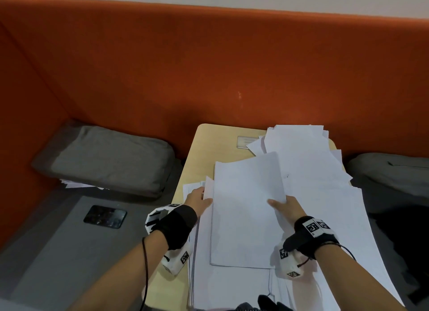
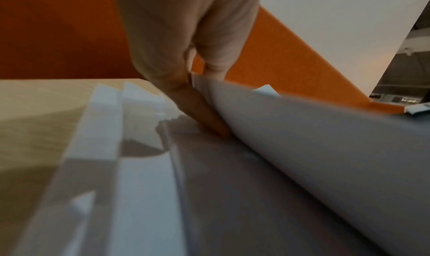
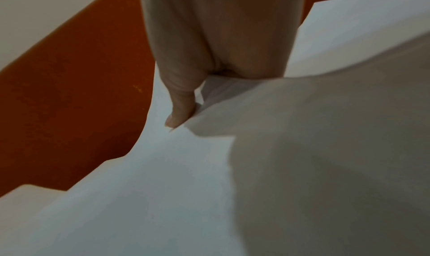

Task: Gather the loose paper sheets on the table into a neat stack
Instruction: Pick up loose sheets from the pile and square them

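paper bundle (image 1: 243,208): lifted over sheets strewn across table (image 1: 202,152) centre to right edge | left hand (image 1: 198,200): fingers pinch bundle's left edge | right hand (image 1: 286,208): thumb on top, grips right edge | loose sheets (image 1: 301,143): far right corner

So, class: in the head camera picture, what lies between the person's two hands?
In the head view, the top bundle of white sheets spans the gap: the left hand holds its left edge, the right hand its right.

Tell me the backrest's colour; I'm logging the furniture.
Orange backrest, clearest in the head view.
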### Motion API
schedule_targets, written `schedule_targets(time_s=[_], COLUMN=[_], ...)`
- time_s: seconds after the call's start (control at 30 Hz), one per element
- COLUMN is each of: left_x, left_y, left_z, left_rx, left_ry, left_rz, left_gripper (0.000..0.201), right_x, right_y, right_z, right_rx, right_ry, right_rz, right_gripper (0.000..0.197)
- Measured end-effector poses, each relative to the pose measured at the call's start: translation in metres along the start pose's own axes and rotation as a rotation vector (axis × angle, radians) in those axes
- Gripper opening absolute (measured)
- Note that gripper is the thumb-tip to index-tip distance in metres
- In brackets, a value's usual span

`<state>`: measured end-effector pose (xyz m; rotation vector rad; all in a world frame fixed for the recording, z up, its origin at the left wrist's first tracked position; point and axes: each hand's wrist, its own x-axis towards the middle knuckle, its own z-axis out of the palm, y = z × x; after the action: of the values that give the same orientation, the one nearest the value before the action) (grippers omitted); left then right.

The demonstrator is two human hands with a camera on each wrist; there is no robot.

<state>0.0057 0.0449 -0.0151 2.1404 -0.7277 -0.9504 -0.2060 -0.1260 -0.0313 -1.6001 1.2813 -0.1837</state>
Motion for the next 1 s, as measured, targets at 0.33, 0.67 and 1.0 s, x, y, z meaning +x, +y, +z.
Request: schedule_targets(time_s=[0.33, 0.67, 1.0], left_x=[0.007, -0.002, -0.032], left_y=[0.018, 0.050, 0.126], left_z=[-0.040, -0.019, -0.068], left_rx=[-0.372, -0.337, -0.553], left_ry=[0.278, 0.158, 0.219], left_rz=[0.117, 0.319, 0.744], left_gripper=[0.028, 0.036, 0.043], right_x=[-0.009, -0.013, -0.021], right_y=[-0.003, -0.044, -0.093], right_z=[-0.015, 0.008, -0.025], right_rx=[0.265, 0.409, 0.605], right_ry=[0.001, -0.013, -0.058], right_rz=[0.057, -0.086, -0.300], right_gripper=[0.045, 0.035, 0.041])
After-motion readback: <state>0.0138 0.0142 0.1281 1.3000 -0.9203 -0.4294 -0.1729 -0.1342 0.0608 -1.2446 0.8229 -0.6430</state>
